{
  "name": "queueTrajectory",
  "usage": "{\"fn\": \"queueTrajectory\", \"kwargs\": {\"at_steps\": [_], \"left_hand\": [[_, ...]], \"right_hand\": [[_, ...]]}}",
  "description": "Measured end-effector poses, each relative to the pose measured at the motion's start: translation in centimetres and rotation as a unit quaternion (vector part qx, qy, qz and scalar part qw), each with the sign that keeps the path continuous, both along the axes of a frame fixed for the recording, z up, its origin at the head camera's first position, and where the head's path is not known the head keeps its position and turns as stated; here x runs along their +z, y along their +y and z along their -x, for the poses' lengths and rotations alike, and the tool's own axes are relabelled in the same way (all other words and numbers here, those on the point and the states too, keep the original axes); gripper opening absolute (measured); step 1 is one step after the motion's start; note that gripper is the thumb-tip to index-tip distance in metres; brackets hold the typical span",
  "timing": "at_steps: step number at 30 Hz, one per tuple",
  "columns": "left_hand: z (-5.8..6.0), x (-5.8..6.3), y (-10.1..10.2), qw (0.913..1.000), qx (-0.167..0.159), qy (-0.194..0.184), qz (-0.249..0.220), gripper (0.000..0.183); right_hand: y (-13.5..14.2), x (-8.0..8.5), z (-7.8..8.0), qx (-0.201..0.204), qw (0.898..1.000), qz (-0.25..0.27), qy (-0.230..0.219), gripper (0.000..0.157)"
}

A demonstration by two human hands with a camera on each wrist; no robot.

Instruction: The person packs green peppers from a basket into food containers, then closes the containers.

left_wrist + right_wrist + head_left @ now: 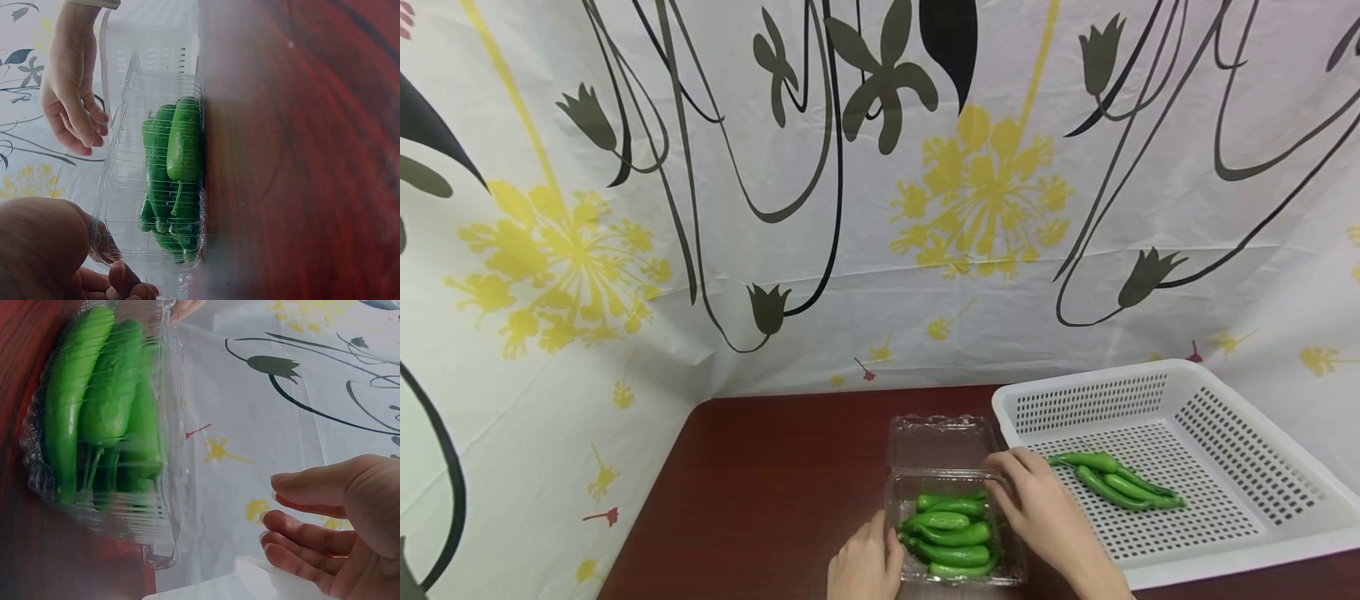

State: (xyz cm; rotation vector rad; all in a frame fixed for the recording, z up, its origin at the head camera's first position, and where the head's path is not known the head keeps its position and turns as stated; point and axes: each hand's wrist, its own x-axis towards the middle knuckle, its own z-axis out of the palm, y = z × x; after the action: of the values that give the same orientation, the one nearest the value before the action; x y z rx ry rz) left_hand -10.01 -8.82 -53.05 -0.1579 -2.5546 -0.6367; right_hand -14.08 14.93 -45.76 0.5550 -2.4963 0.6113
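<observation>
A clear plastic clamshell box (1017, 560) stands on the table with its lid (942, 443) folded back behind it. Several green peppers (951, 533) lie side by side in the box, also visible through its wall in both wrist views. My left hand (867, 560) holds the box's left edge, its thumb and fingers at the rim in the left wrist view. Above the box's right rim is my right hand (1041, 508). In the right wrist view, the right hand (331, 528) has thumb and fingers apart, with nothing between them.
To the right stands a white perforated plastic basket (1262, 546), with several more green peppers (1116, 482) inside near its left side. Dark red wooden tabletop (760, 492) stretches left of the box. A patterned sheet (865, 250) hangs behind the table.
</observation>
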Motion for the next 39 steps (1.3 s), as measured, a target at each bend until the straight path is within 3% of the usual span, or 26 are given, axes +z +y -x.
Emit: {"fn": "queueTrajectory", "kwargs": {"at_steps": [4, 11, 25, 39], "left_hand": [[0.0, 0.0, 0.0, 1.0, 0.0, 0.0, 0.0, 0.018], [0.1, 0.0, 0.0, 1.0, -0.002, 0.0, 0.0, 0.018], [0.1, 0.1, -0.1, 0.9999, -0.004, -0.015, -0.005, 0.02], [0.0, 0.0, 0.0, 1.0, -0.003, -0.008, -0.004, 0.018]], "right_hand": [[0.2, 0.0, 0.1, -0.001, 1.0, 0.004, -0.008, 0.027], [0.9, 0.0, 0.7, 0.016, 0.998, 0.012, 0.051, 0.03], [2.6, 0.3, 1.2, -0.001, 0.998, 0.019, 0.055, 0.029], [3.7, 0.3, 1.1, -0.032, 0.999, 0.021, -0.004, 0.019]]}}
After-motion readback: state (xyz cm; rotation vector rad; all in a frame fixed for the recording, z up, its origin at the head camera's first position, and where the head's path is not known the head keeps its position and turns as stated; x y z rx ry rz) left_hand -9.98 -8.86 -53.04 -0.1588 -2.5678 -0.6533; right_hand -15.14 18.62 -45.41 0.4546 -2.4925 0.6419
